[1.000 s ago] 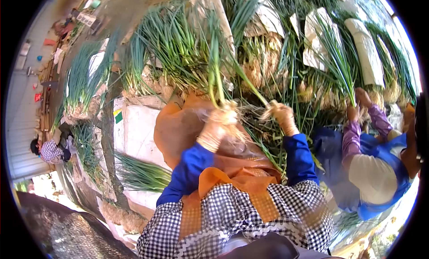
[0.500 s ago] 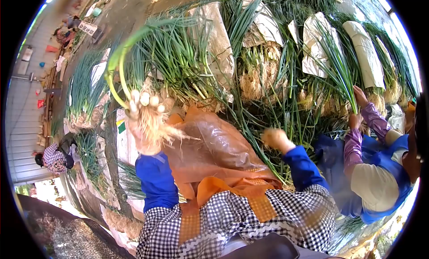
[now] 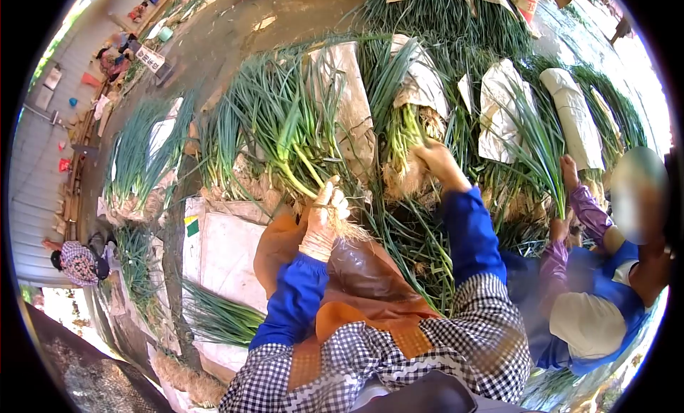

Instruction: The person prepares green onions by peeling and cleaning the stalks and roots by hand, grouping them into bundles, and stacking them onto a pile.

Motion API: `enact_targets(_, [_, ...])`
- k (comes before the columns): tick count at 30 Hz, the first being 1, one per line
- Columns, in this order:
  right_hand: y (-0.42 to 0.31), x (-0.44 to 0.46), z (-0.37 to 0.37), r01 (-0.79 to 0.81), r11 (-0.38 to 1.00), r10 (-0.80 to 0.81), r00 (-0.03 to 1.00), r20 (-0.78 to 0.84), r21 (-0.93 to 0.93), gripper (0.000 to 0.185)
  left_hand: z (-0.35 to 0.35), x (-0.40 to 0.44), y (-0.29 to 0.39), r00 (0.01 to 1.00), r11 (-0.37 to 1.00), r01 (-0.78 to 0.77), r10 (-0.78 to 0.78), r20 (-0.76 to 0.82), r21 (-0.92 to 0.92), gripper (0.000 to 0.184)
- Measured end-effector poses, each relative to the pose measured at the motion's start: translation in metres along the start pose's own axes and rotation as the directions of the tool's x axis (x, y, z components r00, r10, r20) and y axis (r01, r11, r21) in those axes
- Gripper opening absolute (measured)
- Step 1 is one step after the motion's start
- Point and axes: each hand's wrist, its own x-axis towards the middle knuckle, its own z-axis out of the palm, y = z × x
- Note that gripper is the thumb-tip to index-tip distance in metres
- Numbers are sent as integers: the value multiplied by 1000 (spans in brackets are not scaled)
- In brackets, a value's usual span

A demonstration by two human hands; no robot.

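My left hand [image 3: 328, 215] is closed round a few green onions [image 3: 296, 172]. Their pale roots hang below my fist, and the leaves point away from me over a pile of others. Further right, my right hand [image 3: 439, 162] reaches to a bundle of green onions [image 3: 403, 137] partly covered by a pale sack. Its fingers are bent round stalks at the bundle's side; the fingertips are partly hidden. Below both hands lies my orange apron [image 3: 356, 267], and loose green leaves [image 3: 413, 246] are heaped beside it.
At the right, a co-worker in purple sleeves [image 3: 552, 260] holds long green onions [image 3: 538, 153]. Sack-wrapped bundles [image 3: 570, 117] line the far side. A white sack [image 3: 231, 249] lies at my left, with more onions [image 3: 224, 313] on it. Another person [image 3: 80, 262] is at far left.
My left hand has come down and right, bringing the green onions from near the camera to the pile. My right hand has moved forward from above the loose leaves to the sack-covered bundle.
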Motion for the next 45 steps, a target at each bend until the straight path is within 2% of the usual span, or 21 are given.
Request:
enact_targets(1, [25,-13,-3,433,882,-443,896,-16,-185,21,6,-2,-3,999,1000,-9,10,-52,25,21])
enact_targets(3, [116,-23,-1,545,792,-538,836,107,-276,20,9,-2,-21,988,996,46,-34,-152,72,17])
enact_targets(5, [107,-61,20,-133,988,129,990,-53,-84,18,3,1,-54,957,971,168,-119,-263,168,20])
enact_targets(6, [106,-69,18,-203,921,174,978,116,332,19,4,3,-69,916,939,218,-103,-387,266,21])
enact_targets(8, [95,-90,28,-84,788,52,996,70,610,22,14,-2,-109,860,961,198,-77,-504,191,20])
enact_targets(10, [112,-95,37,-87,824,22,992,121,560,25,-11,-1,-140,846,935,337,-251,-470,109,21])
enact_targets(11, [126,-97,41,-65,921,-4,984,177,384,26,-47,1,-148,888,895,446,-440,-135,11,21])
enact_targets(12, [145,-93,46,-30,980,-17,971,237,196,28,-9,-4,-144,903,913,403,-387,-189,55,11])
enact_targets(13, [169,-86,49,446,870,-387,882,268,-213,31,-10,-3,-156,925,928,315,-253,-283,200,10])
enact_targets(17, [85,-92,48,-168,967,150,983,106,189,42,-30,-6,-167,898,842,257,-27,-439,474,17])
enact_targets(20, [104,-55,69,-73,997,73,997,14,34,37,-28,-6,-168,925,868,184,6,-380,461,28])
enact_targets(21, [108,-58,73,65,958,-107,985,-136,-280,29,-27,-7,-165,929,867,192,-11,-369,459,34])
enact_targets(22, [112,-63,76,155,973,-193,951,-240,-169,26,-32,-5,-163,917,918,224,-86,-389,327,28])
enact_targets(24, [122,-67,70,0,888,112,970,-218,459,26,-37,-4,-155,884,897,305,-142,-445,319,23])
enact_targets(29, [130,-100,49,-43,853,139,979,-147,520,26,-26,-8,-153,883,877,400,-290,-369,268,16])
enact_targets(33, [105,-94,60,-71,884,128,987,-93,463,21,-28,-8,-167,879,829,355,-138,-456,432,15])
enact_targets(37, [136,-81,46,-52,859,206,946,-250,509,25,-27,-9,-147,919,958,265,-216,-330,111,11])
enact_targets(38, [117,-101,35,-123,991,131,916,-379,47,25,-13,-12,-142,918,978,207,-193,-345,5,13])
enact_targets(40, [179,-112,19,-179,809,-58,924,-379,-560,25,-10,-16,-138,920,977,214,-208,-331,-19,15])
enact_targets(42, [201,-137,10,-197,593,-15,967,-256,-780,24,-13,-16,-140,873,977,202,-214,-438,-73,17])
enact_targets(45, [172,-140,24,-31,640,-412,829,-377,-768,31,-12,-21,-137,887,930,366,-344,-308,16,26])
